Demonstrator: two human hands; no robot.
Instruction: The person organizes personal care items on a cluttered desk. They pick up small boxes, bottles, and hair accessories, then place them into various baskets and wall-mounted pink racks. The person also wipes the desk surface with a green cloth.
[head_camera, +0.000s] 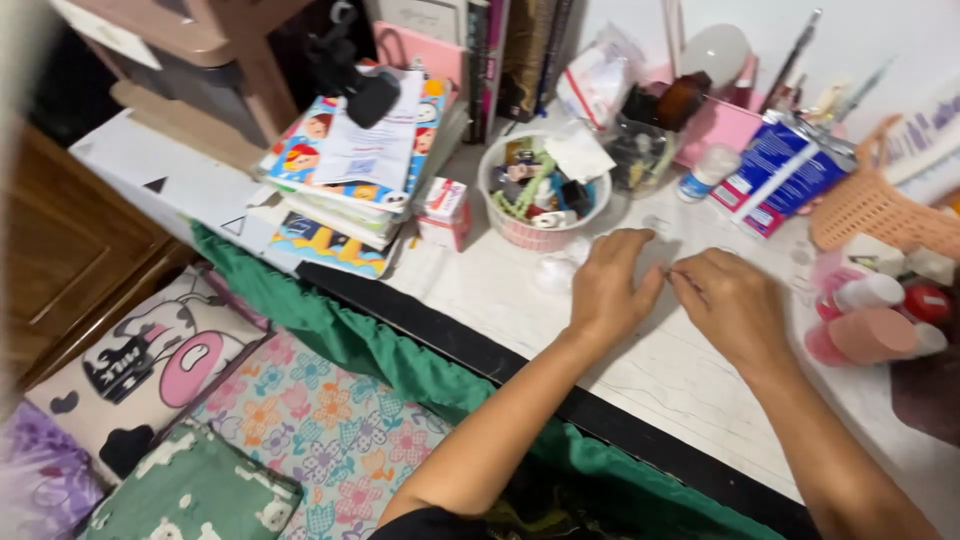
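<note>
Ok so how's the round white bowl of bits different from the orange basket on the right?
The white bowl is round, solid-walled and crammed with small mixed items; the orange basket has open lattice walls and is cut off by the frame edge. The bowl sits just beyond the left hand, the basket farther right, past the right hand. Both rest on the white tabletop.

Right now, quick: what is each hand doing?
Left hand: palm down on the white tabletop, fingers loosely curled; anything held cannot be told.
Right hand: fingers pinched near the left hand; anything held cannot be told.
</note>
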